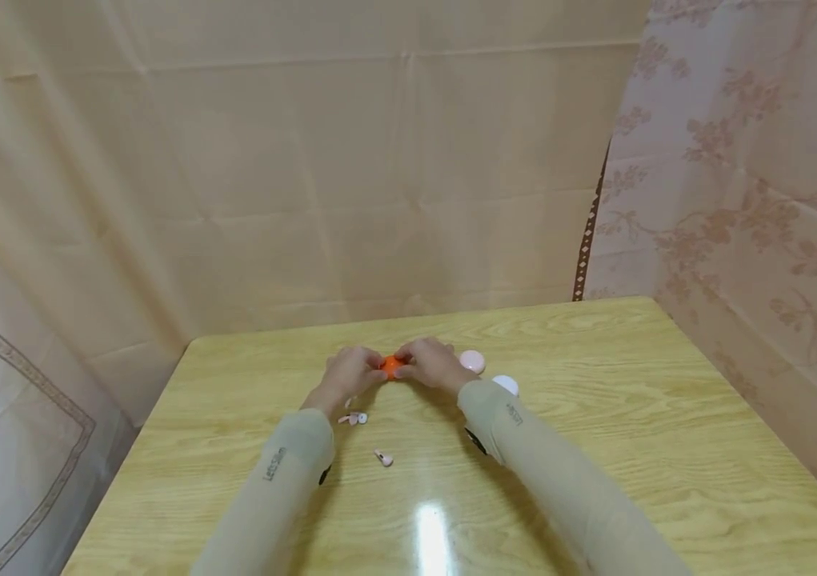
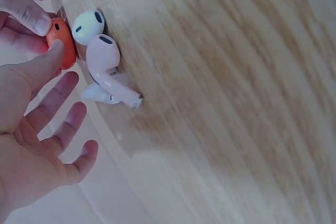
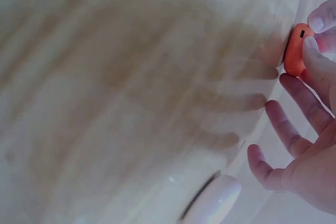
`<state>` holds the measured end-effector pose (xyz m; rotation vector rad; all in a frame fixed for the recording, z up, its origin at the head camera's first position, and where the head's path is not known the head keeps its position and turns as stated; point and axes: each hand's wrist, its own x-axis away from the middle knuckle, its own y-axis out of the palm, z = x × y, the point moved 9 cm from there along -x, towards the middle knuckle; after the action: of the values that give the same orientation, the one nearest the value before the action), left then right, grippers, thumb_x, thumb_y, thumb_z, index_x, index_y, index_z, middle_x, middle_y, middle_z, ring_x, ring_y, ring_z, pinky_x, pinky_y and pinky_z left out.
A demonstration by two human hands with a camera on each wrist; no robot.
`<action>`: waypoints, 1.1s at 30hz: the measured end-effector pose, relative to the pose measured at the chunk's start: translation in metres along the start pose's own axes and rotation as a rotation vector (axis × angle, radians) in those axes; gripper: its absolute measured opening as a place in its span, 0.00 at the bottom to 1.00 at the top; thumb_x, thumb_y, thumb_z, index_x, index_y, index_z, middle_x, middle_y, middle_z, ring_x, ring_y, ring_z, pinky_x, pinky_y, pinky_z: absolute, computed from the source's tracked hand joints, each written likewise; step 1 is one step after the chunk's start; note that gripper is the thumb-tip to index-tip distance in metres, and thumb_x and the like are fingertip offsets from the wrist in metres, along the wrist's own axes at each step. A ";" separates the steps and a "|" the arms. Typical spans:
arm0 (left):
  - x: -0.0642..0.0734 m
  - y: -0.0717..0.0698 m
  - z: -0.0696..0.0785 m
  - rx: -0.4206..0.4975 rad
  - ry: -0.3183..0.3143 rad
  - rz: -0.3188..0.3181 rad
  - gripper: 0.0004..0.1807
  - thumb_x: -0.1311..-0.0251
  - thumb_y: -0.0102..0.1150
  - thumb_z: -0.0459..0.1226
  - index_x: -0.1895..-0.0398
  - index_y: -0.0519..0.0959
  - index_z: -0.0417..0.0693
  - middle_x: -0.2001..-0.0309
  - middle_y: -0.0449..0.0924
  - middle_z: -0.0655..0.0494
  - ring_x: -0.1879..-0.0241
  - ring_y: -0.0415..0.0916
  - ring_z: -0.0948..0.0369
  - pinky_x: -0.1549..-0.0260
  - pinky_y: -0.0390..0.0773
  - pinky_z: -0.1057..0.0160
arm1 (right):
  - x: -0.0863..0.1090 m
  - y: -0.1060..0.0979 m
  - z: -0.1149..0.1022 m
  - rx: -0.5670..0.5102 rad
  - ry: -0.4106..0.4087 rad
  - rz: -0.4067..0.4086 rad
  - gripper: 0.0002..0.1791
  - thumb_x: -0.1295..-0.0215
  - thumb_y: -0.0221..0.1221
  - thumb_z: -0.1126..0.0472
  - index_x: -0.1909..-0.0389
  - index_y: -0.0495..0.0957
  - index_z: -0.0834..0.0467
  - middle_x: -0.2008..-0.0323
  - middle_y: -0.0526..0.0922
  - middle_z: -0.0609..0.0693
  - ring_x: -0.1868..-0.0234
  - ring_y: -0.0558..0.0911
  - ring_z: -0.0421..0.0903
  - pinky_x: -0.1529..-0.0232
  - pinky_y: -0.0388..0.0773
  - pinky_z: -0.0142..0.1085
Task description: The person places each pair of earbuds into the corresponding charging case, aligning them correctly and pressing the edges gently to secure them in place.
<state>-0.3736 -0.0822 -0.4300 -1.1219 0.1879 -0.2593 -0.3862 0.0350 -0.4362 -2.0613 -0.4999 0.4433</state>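
Head view: table [image 1: 667, 416] of yellowish wood grain, its two far corners rounded, a bright patch of glare towards the near edge. Beige curtain [image 1: 379, 160] with fold creases hangs behind the far edge; pink floral cloth [image 1: 761, 200] runs along the right edge; whitish cloth [image 1: 5, 416] with a patterned band falls beyond the left edge. Orange case [image 1: 392, 368] lies between the hands, a little in from the far edge, near its middle. Left hand [image 1: 352, 371] and right hand [image 1: 437, 364] both pinch it, one from each side. Pink disc [image 1: 472, 362] and white disc [image 1: 506, 385] sit on the table beside the right hand, towards the right edge. Pink and white earbuds [image 1: 354, 418] lie by the left wrist; a lone earbud [image 1: 383, 458] lies apart from them, closer to the near edge. Left wrist view: orange case rounded, smooth, plain orange, with a small dark slot. Left hand's thumb is against it; three of its fingers are bent and spaced apart. Earbuds just beside the case: one pink with its stem showing, white ones against it. Right wrist view: same rounded body and dark slot; right hand's thumb on the case, remaining fingers spread. Pale rounded object [image 3: 212, 200] below, partly cut off by the frame; cannot tell which disc. Whether the case touches the table, cannot tell.
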 end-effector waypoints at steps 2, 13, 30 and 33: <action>0.000 0.000 0.000 0.004 0.009 0.002 0.10 0.37 0.70 0.39 0.55 0.89 0.47 0.54 0.87 0.54 0.51 0.81 0.50 0.46 0.71 0.40 | 0.000 0.000 -0.001 0.018 -0.008 -0.013 0.16 0.34 0.69 0.52 0.49 0.87 0.53 0.52 0.88 0.46 0.50 0.82 0.48 0.52 0.75 0.57; 0.004 -0.005 -0.004 0.067 0.031 -0.013 0.17 0.36 0.70 0.38 0.46 0.85 0.44 0.47 0.84 0.47 0.46 0.79 0.47 0.44 0.75 0.44 | 0.001 0.000 -0.006 0.083 -0.041 -0.030 0.23 0.31 0.65 0.49 0.40 0.81 0.57 0.50 0.87 0.52 0.49 0.83 0.51 0.48 0.75 0.57; 0.035 -0.020 0.033 -0.019 0.239 0.021 0.14 0.35 0.67 0.37 0.50 0.85 0.39 0.49 0.85 0.45 0.47 0.81 0.47 0.45 0.76 0.45 | 0.060 -0.059 0.006 0.002 -0.104 -0.011 0.19 0.26 0.61 0.58 0.39 0.78 0.61 0.43 0.83 0.57 0.46 0.83 0.53 0.46 0.79 0.49; 0.040 -0.020 0.036 -0.004 0.266 0.011 0.12 0.34 0.66 0.36 0.50 0.85 0.40 0.51 0.85 0.45 0.48 0.81 0.48 0.46 0.77 0.46 | 0.072 -0.070 0.015 0.010 -0.114 -0.001 0.17 0.27 0.61 0.60 0.41 0.80 0.62 0.45 0.83 0.58 0.49 0.84 0.54 0.48 0.80 0.49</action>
<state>-0.3275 -0.0715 -0.3980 -1.0879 0.4303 -0.3979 -0.3444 0.1161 -0.3919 -2.0344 -0.5658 0.5639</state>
